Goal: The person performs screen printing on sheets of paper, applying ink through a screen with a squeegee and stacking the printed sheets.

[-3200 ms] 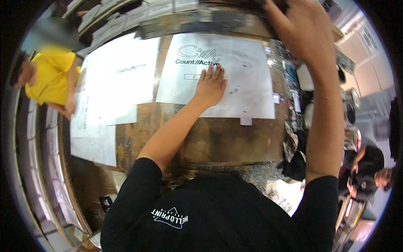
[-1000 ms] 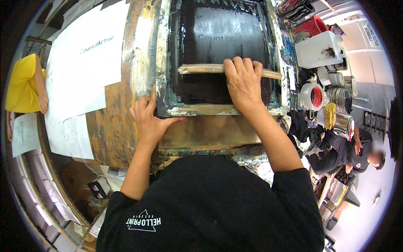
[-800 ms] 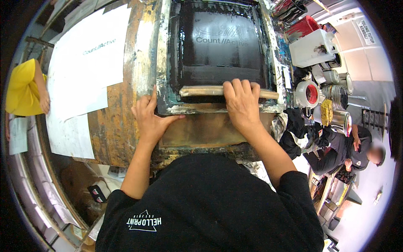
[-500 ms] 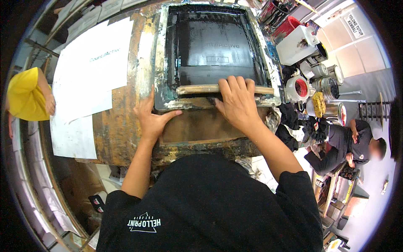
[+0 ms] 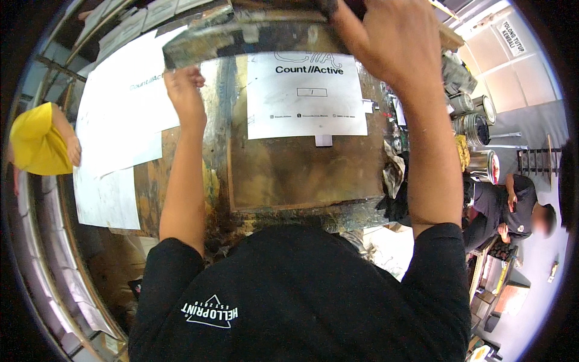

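Note:
A paint-stained screen-printing frame (image 5: 259, 39) is lifted off the table, its near edge raised and tilted towards me. My left hand (image 5: 184, 90) is at the frame's near left corner, fingers curled against it. My right hand (image 5: 401, 45) reaches over the frame's right part, closed round the squeegee, whose wooden end (image 5: 452, 38) shows beyond the hand; the rest of the squeegee and the fingertips are hidden or cut off by the picture's top. Beneath the frame lies a white sheet (image 5: 307, 99) with black lettering, line art and a small box, on a brown board (image 5: 295, 172).
Printed white sheets (image 5: 120, 120) overlap on the table's left. At the far left is a person in yellow (image 5: 39, 142). Paint cans (image 5: 484, 166) and dark rags stand along the right. Farther right, a person in black (image 5: 518, 202) sits. Shelving (image 5: 66, 253) runs down the left.
The frame has come up off the table, uncovering the printed sheet. My right hand has moved far and up with the squeegee; my left hand has moved up to the frame's corner.

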Demonstrator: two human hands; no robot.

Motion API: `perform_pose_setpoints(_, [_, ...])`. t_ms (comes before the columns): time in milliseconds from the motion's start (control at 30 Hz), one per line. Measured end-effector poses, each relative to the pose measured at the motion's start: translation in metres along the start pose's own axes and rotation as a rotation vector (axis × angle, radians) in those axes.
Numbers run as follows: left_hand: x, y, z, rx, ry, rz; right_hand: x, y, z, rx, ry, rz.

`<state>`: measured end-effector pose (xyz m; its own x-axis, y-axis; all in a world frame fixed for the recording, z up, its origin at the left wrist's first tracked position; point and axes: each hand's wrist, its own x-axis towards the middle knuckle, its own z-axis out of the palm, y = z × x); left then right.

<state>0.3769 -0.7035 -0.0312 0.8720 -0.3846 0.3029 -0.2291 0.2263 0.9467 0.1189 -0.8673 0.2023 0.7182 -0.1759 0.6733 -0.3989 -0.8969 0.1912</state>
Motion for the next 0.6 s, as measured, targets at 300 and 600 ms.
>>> perform_pose_setpoints(300, [0.101, -0.125, 0.142, 1.125, -0.153, 0.693, 0.037, 0.005, -0.005, 0.153, 0.013, 0.153])
perform_pose_setpoints(600, [0.092, -0.090, 0.082, 0.793, -0.333, 0.386, 0.066, -0.021, -0.026, 0.308, -0.283, 0.559])
